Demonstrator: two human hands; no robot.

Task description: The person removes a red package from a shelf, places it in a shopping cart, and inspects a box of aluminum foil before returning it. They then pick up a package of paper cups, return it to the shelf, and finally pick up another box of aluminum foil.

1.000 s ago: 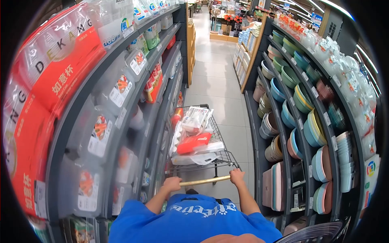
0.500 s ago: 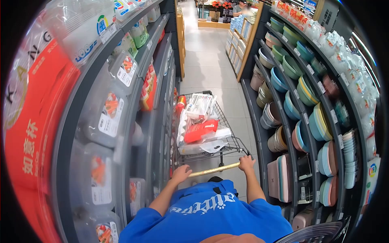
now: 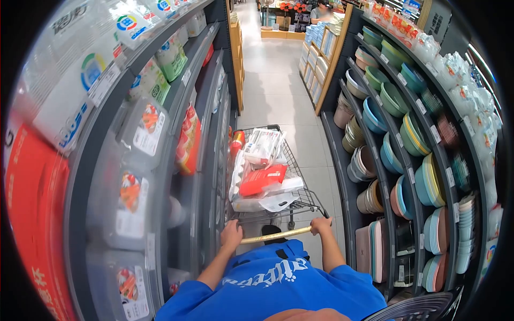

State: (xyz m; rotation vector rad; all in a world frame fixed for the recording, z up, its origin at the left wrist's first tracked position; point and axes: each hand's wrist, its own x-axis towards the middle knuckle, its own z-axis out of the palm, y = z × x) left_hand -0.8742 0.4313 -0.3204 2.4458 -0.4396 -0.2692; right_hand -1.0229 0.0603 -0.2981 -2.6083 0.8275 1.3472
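Note:
A yellow-gold handle (image 3: 276,235) of a wire shopping cart (image 3: 309,199) runs between my hands. My left hand (image 3: 232,234) is wrapped round its left end, and my right hand (image 3: 322,226) grips the right end by the dark corner piece. Inside the cart, a red package (image 3: 263,180) lies on white plastic bags, partly covered by clear film. Behind it rests a white printed pack (image 3: 264,145). A red container (image 3: 237,143) stands at the cart's far left corner. The bottom of the load is hidden.
Shelves with clear lidded boxes (image 3: 132,203) and packaged goods line the left side closely. On the right, shelves hold stacked basins (image 3: 393,99) and bins (image 3: 362,163). The tiled floor (image 3: 270,80) stretches ahead past a wooden rack (image 3: 316,59); a person (image 3: 321,12) is at the far end.
Shelf goods on both sides have shifted toward me and down in view as the cart rolls forward. Both hands stay on the handle, now slightly lower left in view.

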